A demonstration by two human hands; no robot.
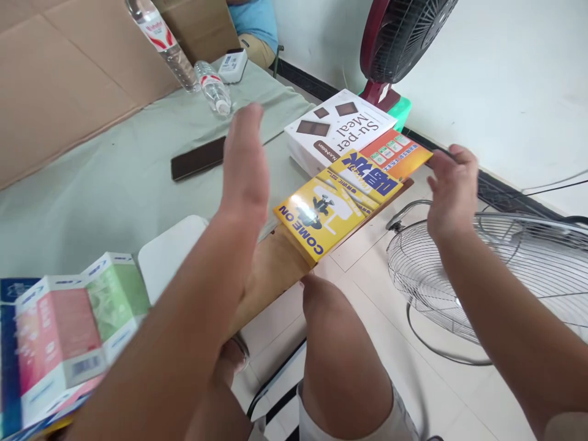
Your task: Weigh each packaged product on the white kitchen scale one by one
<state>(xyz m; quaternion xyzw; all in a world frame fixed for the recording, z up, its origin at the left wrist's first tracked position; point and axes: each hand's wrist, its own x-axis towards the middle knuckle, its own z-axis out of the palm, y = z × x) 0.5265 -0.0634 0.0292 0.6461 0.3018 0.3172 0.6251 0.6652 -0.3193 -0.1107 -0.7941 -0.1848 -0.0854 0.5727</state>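
A green-covered desk [138, 141] stands near a pale wall [519, 92]. At its edge lie a yellow box [333, 211] and an orange packet [392, 156], beside a white box [337, 125]. The left hand [247, 162] hovers flat, holding nothing; the right hand [454, 193], fingers parted, is at the packet's corner, contact unclear.

1. To your right: wire-caged fan [533, 251] on the floor [362, 294].
2. Ahead of you: dark-red fan [404, 43] near the wall [505, 79].
3. Ahead-left of you: tall bottle [162, 46] beside shorter bottle [212, 87], near cardboard [55, 79].
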